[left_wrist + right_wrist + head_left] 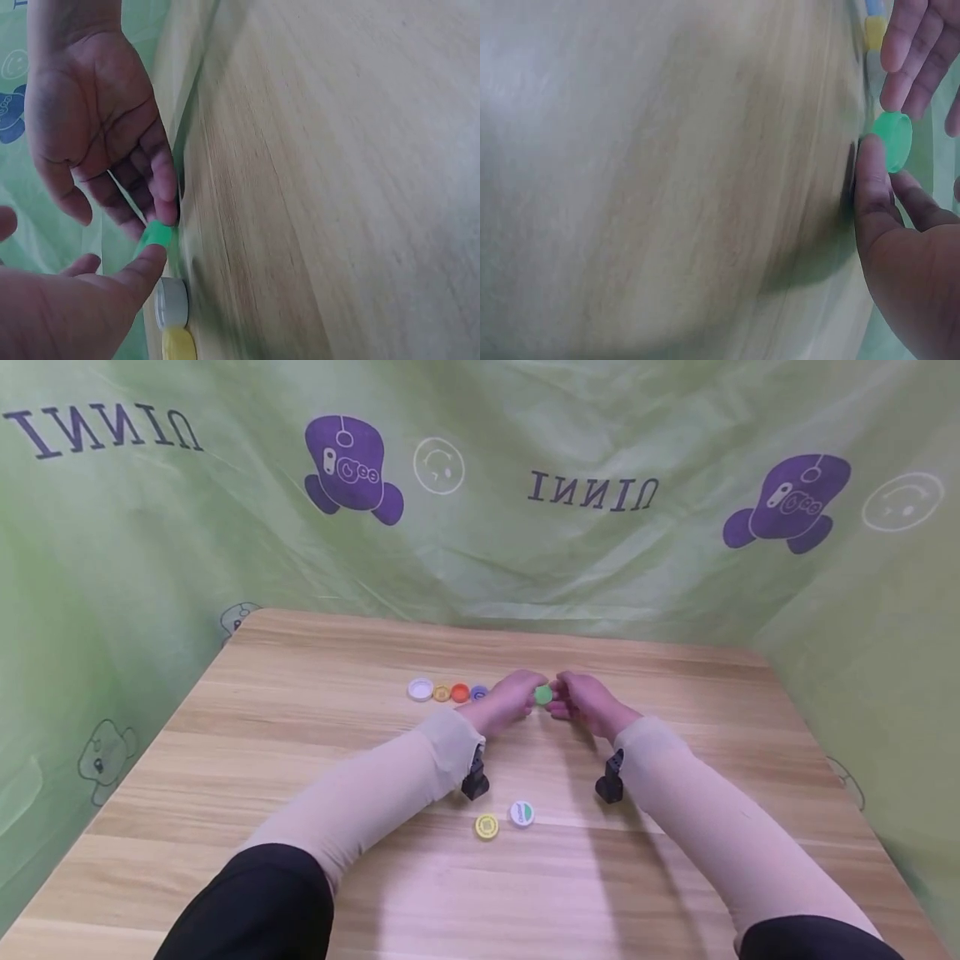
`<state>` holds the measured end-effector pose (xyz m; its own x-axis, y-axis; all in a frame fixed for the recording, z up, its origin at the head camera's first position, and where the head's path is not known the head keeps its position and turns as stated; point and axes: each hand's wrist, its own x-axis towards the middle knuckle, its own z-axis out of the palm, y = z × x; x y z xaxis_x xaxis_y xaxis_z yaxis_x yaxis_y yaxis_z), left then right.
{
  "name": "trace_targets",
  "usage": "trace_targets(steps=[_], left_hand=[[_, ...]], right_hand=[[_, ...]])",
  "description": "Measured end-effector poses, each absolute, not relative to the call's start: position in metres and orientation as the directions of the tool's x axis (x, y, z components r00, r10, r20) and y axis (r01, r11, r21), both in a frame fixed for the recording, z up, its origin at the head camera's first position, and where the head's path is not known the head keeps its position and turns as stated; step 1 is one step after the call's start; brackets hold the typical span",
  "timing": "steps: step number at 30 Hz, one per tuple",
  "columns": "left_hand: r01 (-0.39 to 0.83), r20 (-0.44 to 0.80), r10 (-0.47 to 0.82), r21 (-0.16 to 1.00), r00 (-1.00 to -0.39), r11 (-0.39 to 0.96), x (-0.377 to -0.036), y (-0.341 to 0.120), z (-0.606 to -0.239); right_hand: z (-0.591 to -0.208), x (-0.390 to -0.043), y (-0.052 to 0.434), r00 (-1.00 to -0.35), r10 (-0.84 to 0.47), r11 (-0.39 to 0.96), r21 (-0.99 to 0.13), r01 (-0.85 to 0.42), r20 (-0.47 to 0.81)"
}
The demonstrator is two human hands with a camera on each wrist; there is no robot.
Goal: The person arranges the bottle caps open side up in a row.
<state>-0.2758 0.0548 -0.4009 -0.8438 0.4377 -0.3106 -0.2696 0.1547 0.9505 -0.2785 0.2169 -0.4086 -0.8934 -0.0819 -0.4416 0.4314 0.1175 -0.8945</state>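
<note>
A green bottle cap (pixel 543 694) stands between my two hands at the far side of the table, tilted up on edge in the right wrist view. My right hand (pixel 592 703) pinches it between thumb and a finger. From the other side my left hand (pixel 512 700) reaches in, its fairly straight fingertips at the cap's edge. Left of it runs a row of caps: white (pixel 421 690), yellow (pixel 442 693), orange (pixel 460 693) and blue (pixel 478 692). Behind the left hand, hidden in the head view, are another white cap (pixel 172 303) and yellow cap (pixel 179 343).
Nearer the body lie a yellow cap (pixel 486 827) and a white cap with a green patch (pixel 522 813). The wooden table (pixel 300 760) meets a green printed curtain (pixel 480 560) at its back and sides. Black camera mounts (pixel 476 779) hang from both wrists.
</note>
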Motion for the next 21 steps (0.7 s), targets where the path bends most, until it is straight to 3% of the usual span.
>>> trace_targets(steps=[6,16,21], left_hand=[[-0.248,-0.3,0.48,0.954,-0.825,0.17,-0.277,0.058,-0.404],[-0.351,-0.359,0.458,0.93,-0.814,0.104,-0.277,0.053,-0.401],[-0.385,-0.367,0.403,0.922,-0.838,0.039,-0.281,0.042,-0.399]], right_hand=[[-0.411,-0.278,0.219,-0.888,-0.081,0.127,-0.889,0.44,-0.452],[-0.411,-0.28,0.216,-0.889,-0.059,0.196,-0.879,0.435,-0.453],[-0.41,-0.28,0.215,-0.894,-0.053,0.229,-0.877,0.423,-0.445]])
